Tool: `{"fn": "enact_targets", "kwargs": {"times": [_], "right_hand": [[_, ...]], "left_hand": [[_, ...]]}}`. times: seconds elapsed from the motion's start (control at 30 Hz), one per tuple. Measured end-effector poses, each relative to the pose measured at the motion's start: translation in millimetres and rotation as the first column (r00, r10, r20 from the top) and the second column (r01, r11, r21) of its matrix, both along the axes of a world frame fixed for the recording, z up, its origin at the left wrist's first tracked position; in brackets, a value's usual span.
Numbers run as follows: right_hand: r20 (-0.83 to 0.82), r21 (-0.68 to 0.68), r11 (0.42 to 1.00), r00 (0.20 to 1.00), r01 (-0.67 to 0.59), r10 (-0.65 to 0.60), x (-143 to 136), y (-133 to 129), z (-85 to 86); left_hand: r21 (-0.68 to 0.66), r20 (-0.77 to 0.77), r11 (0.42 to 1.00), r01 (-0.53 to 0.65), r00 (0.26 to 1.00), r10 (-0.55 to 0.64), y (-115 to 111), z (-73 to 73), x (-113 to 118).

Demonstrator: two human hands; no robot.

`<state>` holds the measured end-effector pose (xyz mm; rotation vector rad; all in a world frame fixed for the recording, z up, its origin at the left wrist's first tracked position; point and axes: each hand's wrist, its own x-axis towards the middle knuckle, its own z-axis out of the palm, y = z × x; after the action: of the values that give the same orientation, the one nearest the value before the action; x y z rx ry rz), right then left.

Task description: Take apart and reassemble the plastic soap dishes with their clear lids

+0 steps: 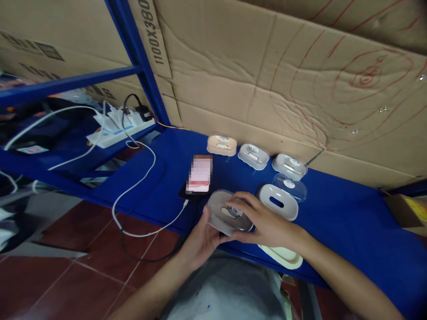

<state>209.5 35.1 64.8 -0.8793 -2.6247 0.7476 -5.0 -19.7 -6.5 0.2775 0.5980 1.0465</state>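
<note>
Between my two hands is a grey oval soap box point(218, 213) with a clear lid, held tilted above the table's front edge. My left hand point(207, 240) grips it from below and the left, thumb against its side. My right hand point(255, 218) lies over its right side, fingers touching the lid near a label. Just right of it lies a white oval tray with a slot point(288, 206), and behind that a loose clear lid point(295, 189). A cream oval base point(288, 258) sits at the front edge, partly hidden under my right forearm.
Along the cardboard wall point(233, 89) stand a peach soap box point(222, 146), a grey one point(253, 156) and another grey one point(289, 166), all lidded. A phone point(200, 175) lies on the blue table point(350, 222) with a white cable point(147, 233). A power strip point(123, 133) is at left.
</note>
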Motion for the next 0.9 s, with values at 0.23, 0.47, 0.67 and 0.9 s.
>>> {"fn": "enact_targets", "kwargs": {"times": [0.23, 0.47, 0.67, 0.9], "right_hand": [[-0.016, 0.061, 0.997, 0.998, -0.055, 0.056, 4.2, 1.1, -4.9], [-0.048, 0.12, 0.99, 0.996, -0.067, 0.073, 3.8, 4.6, -7.1], [-0.078, 0.134, 0.991, 0.997, -0.004, 0.015, 2.3, 17.0, -13.9], [-0.092, 0.181, 0.98, 0.994, 0.082, -0.066, 5.4, 64.3, -28.0]], "left_hand": [[-0.007, -0.036, 1.0, -0.016, 0.999, 0.016, 0.4, -0.2, 1.2], [-0.019, -0.052, 0.999, -0.039, 0.998, 0.038, -0.1, 2.8, 0.0], [0.001, 0.057, 0.999, -0.049, 0.997, 0.049, 5.1, -3.5, 2.2], [0.041, 0.081, 0.998, 0.043, 0.996, -0.046, 5.6, -7.9, 0.9]]}}
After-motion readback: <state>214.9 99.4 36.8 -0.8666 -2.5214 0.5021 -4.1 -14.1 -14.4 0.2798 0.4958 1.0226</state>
